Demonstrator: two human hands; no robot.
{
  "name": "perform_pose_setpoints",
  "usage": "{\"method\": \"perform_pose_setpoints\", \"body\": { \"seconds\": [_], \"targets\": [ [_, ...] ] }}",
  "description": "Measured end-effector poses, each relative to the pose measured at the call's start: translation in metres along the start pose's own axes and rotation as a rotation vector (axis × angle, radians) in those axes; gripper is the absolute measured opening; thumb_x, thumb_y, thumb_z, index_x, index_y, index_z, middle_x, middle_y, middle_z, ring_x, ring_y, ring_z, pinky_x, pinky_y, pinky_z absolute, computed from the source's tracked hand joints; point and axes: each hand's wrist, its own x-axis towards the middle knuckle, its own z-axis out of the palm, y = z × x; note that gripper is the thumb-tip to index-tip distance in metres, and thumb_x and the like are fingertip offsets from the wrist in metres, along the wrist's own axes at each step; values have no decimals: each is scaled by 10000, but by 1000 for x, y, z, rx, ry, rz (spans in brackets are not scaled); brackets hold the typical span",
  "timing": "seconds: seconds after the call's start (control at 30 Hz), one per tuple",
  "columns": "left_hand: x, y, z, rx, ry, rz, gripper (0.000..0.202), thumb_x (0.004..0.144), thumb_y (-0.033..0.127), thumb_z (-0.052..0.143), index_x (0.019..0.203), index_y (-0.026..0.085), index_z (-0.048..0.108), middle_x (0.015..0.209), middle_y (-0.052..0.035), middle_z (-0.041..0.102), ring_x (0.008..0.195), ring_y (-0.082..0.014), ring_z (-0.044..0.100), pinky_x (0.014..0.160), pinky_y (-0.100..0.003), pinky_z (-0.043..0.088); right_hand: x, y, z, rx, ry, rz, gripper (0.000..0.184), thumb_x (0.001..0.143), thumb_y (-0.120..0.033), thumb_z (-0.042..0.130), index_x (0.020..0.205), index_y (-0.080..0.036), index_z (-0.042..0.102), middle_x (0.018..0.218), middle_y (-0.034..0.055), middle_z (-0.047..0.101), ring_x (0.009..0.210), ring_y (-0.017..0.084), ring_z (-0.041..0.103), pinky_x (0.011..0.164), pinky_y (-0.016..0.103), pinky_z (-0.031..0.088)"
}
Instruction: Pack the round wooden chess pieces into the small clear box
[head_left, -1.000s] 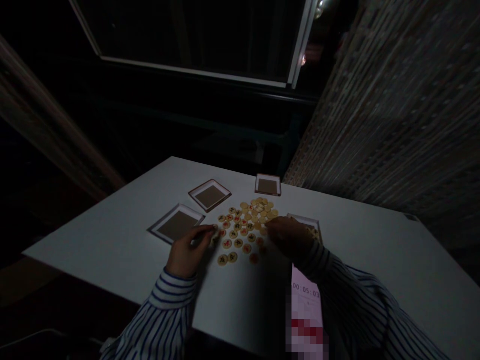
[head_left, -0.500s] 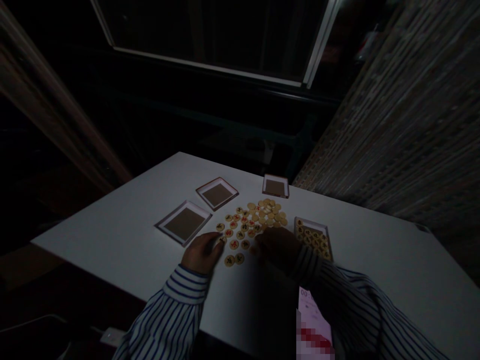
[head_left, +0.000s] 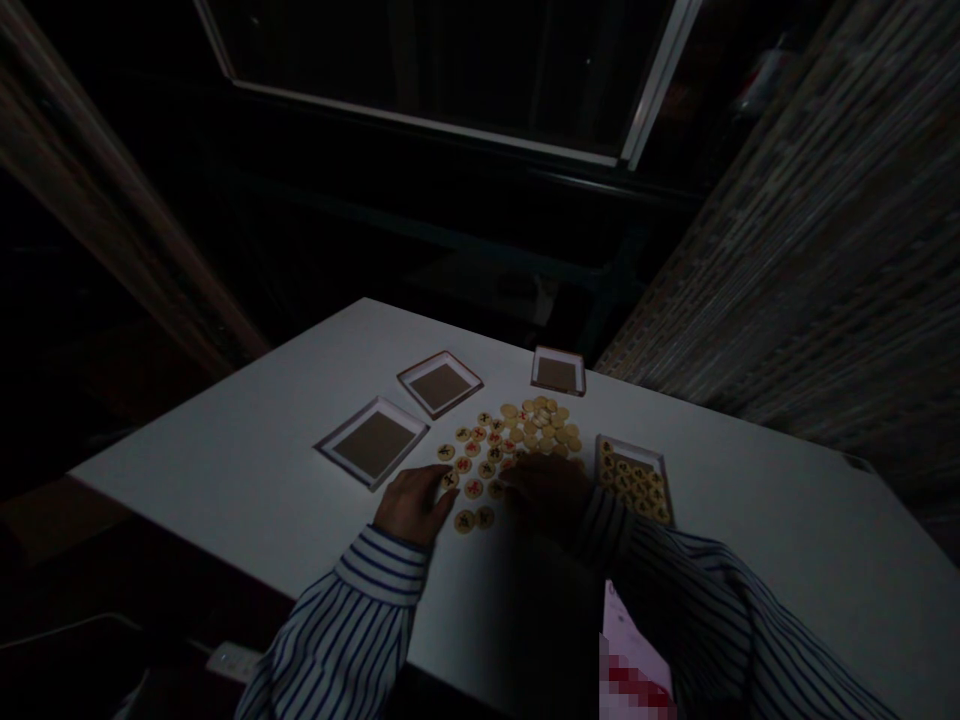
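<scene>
Round wooden Chinese chess pieces point(head_left: 464, 464) with red or black characters lie loosely spread on the white table. My left hand point(head_left: 411, 503) rests at their left side, its thumb and fingers apart around a black-marked piece point(head_left: 448, 480) on the table. On the right, my right hand point(head_left: 546, 492) is in deep shadow over the pieces. Its fingers reach left to the edge of another black-marked piece point(head_left: 496, 489) and cover some pieces beneath. Behind it lies a heap of pieces point(head_left: 541, 416), mostly blank side up.
A shallow box point(head_left: 667, 468) to the right holds several black-marked pieces in rows. Shallow trays stand at the left point(head_left: 328, 445), back left point(head_left: 403, 378) and back right point(head_left: 559, 352). A lit phone point(head_left: 630, 635) lies near the front edge; a string curtain point(head_left: 780, 230) hangs at right.
My right hand has shifted up and left, and its fingers now reach out over the pieces. My left hand stays by the same piece. The whole view has shifted slightly.
</scene>
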Motion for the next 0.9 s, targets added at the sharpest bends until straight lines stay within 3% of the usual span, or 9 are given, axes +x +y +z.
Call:
{"method": "perform_pose_setpoints", "body": {
  "seconds": [0.2,0.43,0.73,0.9],
  "targets": [
    [-1,1,4,20,41,-10,292,721,355,494,944,196,594,874,-60,659,842,-219,575,765,-364,454,1,1,-1,-2,-42,-22,248,798,-275,439,977,-202,595,937,86,613,823,189,555,671,288,401],
    [0,2,3,26,45,8,274,726,330,487,925,180,602,859,-69,660,820,-220,578,761,-370,457,-2,2,5,21,21,-7,238,807,-285,428,971,-227,590,944,72,603,842,186,547,698,300,399],
    [2,2,-1,84,-31,26,286,752,317,464,960,169,594,901,-65,658,852,-213,579,771,-360,466,-5,3,7,21,94,-64,246,798,-257,432,981,-194,583,903,83,609,820,176,552,690,288,404],
    [2,5,-2,100,23,13,279,744,306,481,967,176,588,884,-61,658,831,-207,586,750,-348,471,-8,6,8,0,84,-67,257,811,-264,414,1000,-196,575,925,85,606,811,174,551,679,290,397]
  ]
}}
